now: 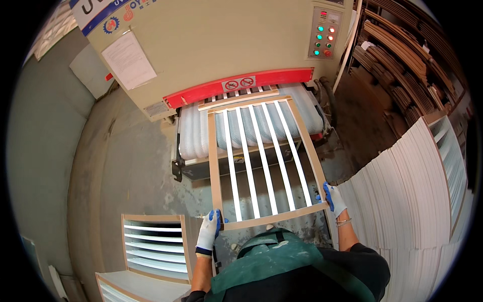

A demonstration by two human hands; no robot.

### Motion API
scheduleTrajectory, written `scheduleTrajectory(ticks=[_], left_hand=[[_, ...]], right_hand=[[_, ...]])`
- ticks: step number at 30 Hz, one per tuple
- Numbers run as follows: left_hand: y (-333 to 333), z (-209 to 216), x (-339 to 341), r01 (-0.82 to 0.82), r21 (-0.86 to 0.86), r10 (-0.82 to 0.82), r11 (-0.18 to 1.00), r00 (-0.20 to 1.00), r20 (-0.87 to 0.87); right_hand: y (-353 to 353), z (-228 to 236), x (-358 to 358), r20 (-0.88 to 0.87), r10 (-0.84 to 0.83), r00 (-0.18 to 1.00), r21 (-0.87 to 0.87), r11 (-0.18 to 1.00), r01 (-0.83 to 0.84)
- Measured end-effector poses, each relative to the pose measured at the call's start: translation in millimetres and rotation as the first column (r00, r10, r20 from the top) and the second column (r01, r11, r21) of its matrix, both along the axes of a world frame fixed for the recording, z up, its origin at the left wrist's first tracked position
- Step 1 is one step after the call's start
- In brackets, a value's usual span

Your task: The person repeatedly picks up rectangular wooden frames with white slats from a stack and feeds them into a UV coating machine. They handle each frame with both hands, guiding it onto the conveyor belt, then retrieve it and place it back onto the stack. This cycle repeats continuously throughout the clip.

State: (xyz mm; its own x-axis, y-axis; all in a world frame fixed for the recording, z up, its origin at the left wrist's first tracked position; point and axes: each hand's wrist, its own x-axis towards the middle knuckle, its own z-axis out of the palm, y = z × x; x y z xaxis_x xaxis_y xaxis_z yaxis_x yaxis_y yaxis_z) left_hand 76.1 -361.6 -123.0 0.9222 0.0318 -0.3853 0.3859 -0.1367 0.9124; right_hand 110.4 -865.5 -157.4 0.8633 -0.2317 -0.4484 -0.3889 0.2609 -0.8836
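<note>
With our left hand (210, 230) and right hand (336, 199), both gloved, we grip the frame (261, 156) by its two near corners. Its far part lies over the belt (193, 133), and its near part juts out past the belt's near edge. Toward the belt's far edge, a second frame (238, 98) sits partly under the red guard (201, 91), perhaps touching ours.

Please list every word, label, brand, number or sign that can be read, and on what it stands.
Machine: large lettering and blue gear logo, top left; wording not copied.
Red bar: two round prohibition signs.
Paper: too small to read.
Panel: too small to read.
Grey plate: too small.
Yellow sticker: too small.
</note>
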Motion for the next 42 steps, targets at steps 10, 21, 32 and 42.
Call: scheduleTrajectory(ticks=[10, 21, 32, 42], left_hand=[[3, -20, 17, -0.045, 0.11, 0.014, 0.993, 0.964, 0.265], [14, -23, -44, -0.329, -0.266, 0.329, 0.906, 0.943, -0.045], [66, -95, -176, -0.5, -0.119, 0.494, 0.858, 0.866, -0.077], [117, -191, -330, -0.273, 0.649, 0.331, 0.71, 0.943, 0.035]], right_hand=[[-5, -19, 55, 0.033, 0.029, 0.999, 0.031, 0.999, -0.03], [-14, -19, 110, -0.064, 0.046, 0.997, 0.227, 0.973, -0.03], [27, -129, 100, -0.104, -0.122, 0.987, 0.535, 0.83, 0.159], [602, -198, 100, -0.135, 0.94, 0.312, -0.774, 0.097, -0.626]])
